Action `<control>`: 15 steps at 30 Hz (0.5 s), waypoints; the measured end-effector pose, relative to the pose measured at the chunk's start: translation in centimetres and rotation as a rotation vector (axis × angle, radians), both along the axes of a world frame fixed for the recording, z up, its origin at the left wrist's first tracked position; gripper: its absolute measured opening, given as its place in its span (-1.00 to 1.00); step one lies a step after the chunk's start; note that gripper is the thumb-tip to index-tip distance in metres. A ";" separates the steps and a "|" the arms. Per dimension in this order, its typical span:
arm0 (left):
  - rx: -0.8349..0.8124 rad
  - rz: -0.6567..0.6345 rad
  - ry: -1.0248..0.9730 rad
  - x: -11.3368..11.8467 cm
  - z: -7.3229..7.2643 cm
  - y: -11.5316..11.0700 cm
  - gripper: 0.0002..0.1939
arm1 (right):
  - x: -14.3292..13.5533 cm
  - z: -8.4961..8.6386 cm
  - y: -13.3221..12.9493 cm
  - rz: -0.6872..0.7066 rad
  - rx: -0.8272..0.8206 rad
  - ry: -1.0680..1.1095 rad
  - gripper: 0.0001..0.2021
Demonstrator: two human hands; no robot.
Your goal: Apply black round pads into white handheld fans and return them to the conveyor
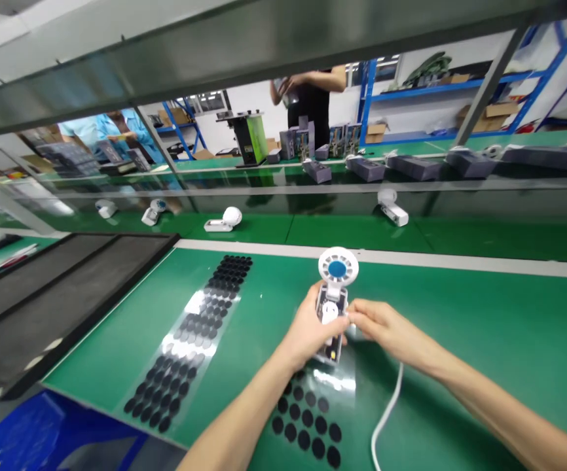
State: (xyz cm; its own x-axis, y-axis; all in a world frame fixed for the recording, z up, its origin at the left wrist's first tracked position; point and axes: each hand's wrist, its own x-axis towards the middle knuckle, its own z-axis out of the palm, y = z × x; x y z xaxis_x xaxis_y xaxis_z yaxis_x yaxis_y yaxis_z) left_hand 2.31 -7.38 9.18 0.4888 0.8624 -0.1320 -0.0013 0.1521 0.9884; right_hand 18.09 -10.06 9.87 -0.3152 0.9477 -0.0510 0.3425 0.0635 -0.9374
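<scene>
My left hand is closed around a white handheld device with an open body that shows a circuit board and a round white part. Its round head, with a blue centre, points away from me. At the device's right edge, my right hand is pinched shut. A white cable comes out from under the right wrist and runs toward me; its end is hidden by the fingers. Below the device lies a clear sheet of black round pads.
A longer sheet of black round pads lies to the left, beside a black tray. On the green conveyor belt ahead are several similar white devices. Behind it are grey boxes. A person stands beyond.
</scene>
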 end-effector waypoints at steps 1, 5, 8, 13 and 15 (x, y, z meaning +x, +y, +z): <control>-0.031 0.054 -0.040 -0.3 0.3 0.5 -0.40 | 0.5 -0.1 -0.4 -0.035 0.004 -0.001 -0.71; 0.028 0.521 -0.119 -3.2 1.2 3.8 -0.54 | 2.5 -1.1 -3.3 -0.273 -0.087 0.018 -0.69; 0.047 0.620 -0.100 -4.2 0.5 5.5 -0.56 | 1.7 -2.0 -5.6 -0.171 -0.116 -0.072 -0.76; 0.004 0.474 -0.019 -1.3 -2.0 5.3 -0.50 | -3.4 -2.1 -6.4 0.091 0.148 -0.431 -0.88; 0.029 0.447 0.007 -0.5 -2.3 4.9 -0.46 | -5.0 -2.3 -6.4 0.129 0.250 -0.557 -0.87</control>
State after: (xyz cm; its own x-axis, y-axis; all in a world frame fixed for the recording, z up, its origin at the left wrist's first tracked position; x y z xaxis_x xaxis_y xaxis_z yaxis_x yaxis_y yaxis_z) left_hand 1.78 -2.44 6.85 0.0659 0.9921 -0.1067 -0.0537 0.1103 0.9925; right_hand 13.08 -16.51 7.60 -0.4184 0.9080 -0.0218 0.7502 0.3319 -0.5719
